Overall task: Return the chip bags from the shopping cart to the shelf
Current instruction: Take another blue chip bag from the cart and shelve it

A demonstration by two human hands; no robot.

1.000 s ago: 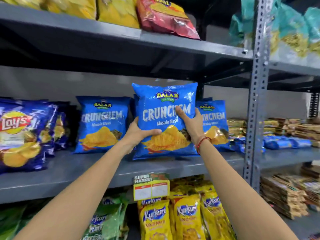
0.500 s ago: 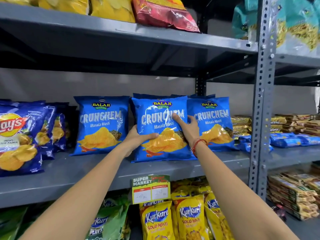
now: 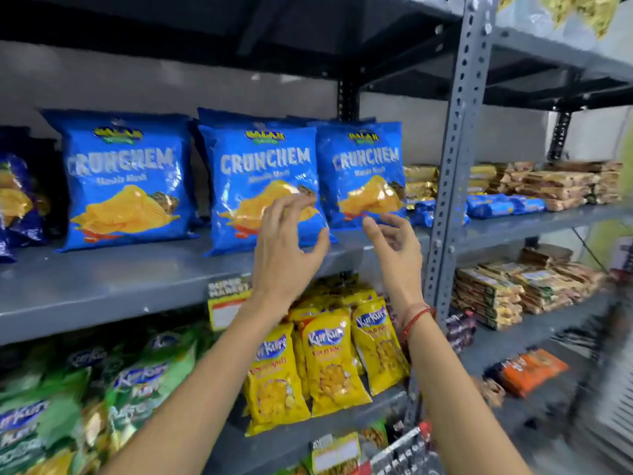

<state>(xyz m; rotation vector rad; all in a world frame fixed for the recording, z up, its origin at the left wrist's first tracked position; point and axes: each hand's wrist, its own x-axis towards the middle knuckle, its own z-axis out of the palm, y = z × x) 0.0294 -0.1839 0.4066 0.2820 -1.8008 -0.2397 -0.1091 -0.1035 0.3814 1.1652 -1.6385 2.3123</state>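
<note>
A blue Crunchem chip bag (image 3: 260,166) stands upright on the grey middle shelf (image 3: 102,282), between two matching blue bags (image 3: 123,180) (image 3: 363,166). My left hand (image 3: 284,248) hovers in front of the middle bag's lower half, fingers spread, holding nothing. My right hand (image 3: 394,248) floats just right of it, below the right-hand bag, palm open and empty. A red thread is tied round the right wrist. A bit of the shopping cart's wire rim (image 3: 400,450) shows at the bottom edge.
Yellow Kurkure bags (image 3: 329,358) and green ones (image 3: 137,382) fill the shelf below. A perforated grey upright post (image 3: 448,186) stands right of my hands. Stacked snack packets (image 3: 548,183) lie on the right bay. Dark blue chip bags (image 3: 17,193) sit far left.
Both hands have let go of the middle Crunchem bag and drawn back and down from it. The bag now stands on the shelf by itself. The view has swung right and down.
</note>
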